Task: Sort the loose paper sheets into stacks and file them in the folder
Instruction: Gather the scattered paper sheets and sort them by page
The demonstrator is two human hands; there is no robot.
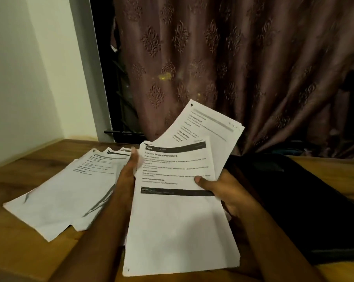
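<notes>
Your right hand (218,190) grips a thin bundle of printed sheets (178,210), thumb pinching on top; left hand (129,171) touches its edge, fingers straight. More sheets (66,192) fan across the wooden table (19,251), black folder (304,200) just beside.

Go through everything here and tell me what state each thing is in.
Held sheets: fanned, lifted off the table.
Right hand: grips the held sheets, thumb on top.
Left hand: at the sheets' left edge, blurred.
Loose sheets: spread flat on the table.
Black folder: lying flat.
Curtain: drawn.
</notes>
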